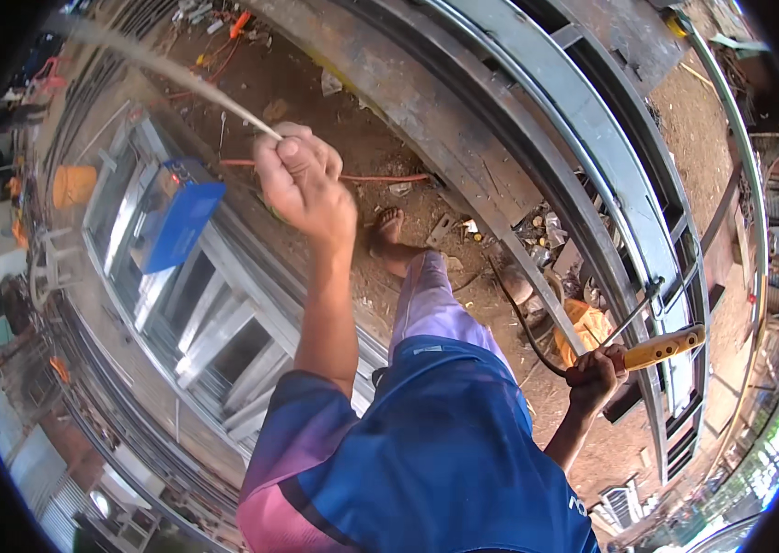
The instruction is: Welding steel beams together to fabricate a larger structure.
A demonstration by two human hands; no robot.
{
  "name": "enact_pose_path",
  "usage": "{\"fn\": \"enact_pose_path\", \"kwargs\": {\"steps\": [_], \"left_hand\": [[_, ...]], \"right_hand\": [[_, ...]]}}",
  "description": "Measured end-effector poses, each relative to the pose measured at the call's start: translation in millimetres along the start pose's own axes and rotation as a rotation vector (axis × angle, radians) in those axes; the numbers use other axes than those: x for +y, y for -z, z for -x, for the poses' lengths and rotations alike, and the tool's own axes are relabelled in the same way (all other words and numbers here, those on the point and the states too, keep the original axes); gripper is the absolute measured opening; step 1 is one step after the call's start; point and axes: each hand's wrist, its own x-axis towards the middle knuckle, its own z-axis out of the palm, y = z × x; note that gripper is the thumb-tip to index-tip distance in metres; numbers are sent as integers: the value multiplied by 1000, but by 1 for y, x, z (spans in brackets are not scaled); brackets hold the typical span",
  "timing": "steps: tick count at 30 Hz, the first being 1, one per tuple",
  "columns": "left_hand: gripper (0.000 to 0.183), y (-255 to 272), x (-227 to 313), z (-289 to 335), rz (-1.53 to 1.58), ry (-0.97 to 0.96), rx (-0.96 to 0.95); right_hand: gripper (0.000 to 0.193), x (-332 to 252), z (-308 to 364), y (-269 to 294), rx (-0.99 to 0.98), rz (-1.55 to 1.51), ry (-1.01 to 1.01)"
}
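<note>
My left hand (308,180) is closed in a fist around a long, thin, pale strand (196,88). The strand runs off to the upper left and blurs there; I cannot tell whether it is a cord or a rod. Out to the right, my right hand (592,378) grips a welding electrode holder (656,350) by its dark red handle. Its yellow-orange head, dotted with holes, points right. A black cable (523,318) trails from the handle. Beside that hand, a thin metal rod (631,318) slants up to a dark end near the steel frame.
A long steel frame (583,101) curves along my right side. On my left lie a pale metal frame (223,369) and a blue box-shaped machine (182,217). An orange cable (380,177) crosses the dirt floor, near my bare foot (387,230). Scrap litters the ground.
</note>
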Motion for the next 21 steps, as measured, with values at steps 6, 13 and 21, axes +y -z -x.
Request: {"fn": "enact_pose_path", "kwargs": {"steps": [6, 13, 21], "left_hand": [[20, 120, -294, 163, -1314, 23, -142], [12, 2, -66, 39, 143, 162, 171], [9, 83, -247, 191, -1022, 115, -473]], "right_hand": [[20, -11, -11, -22, -172, 46, -7], [17, -7, 6, -11, -48, 78, 36], [23, -9, 3, 2, -176, 125, 83]]}}
